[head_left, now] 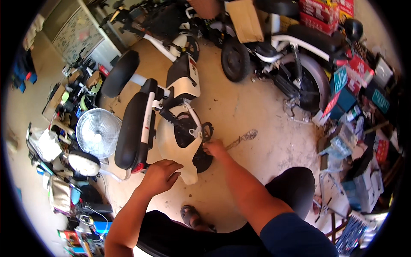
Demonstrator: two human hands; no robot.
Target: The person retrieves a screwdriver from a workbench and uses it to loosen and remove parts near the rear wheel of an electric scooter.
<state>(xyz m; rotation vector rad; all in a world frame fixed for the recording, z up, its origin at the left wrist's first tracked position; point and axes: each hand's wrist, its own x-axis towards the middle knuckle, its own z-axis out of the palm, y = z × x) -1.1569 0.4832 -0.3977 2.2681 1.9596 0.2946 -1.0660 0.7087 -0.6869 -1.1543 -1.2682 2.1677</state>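
A white and black electric scooter (pixel 183 79) stands in the middle, its long black seat (pixel 132 124) to the left of a cream rear cover (pixel 167 139) around the wheel. My left hand (pixel 165 174) hovers by the cover's lower edge, fingers loosely bent and apart, holding nothing. My right hand (pixel 212 147) is at the right side of the rear wheel (pixel 202 160), below a small dark loop-shaped part (pixel 207 130), fingers curled on something too small to make out. A long, thin silvery object (pixel 248 135) lies on the floor to the right.
A white fan (pixel 97 132) stands among piled parts at left. A second scooter (pixel 302 43) stands at upper right with a cardboard box (pixel 242 19) beside it. Boxes, tools and clutter (pixel 351 150) line the right. My sandalled foot (pixel 191 216) is on the tan floor (pixel 265 154).
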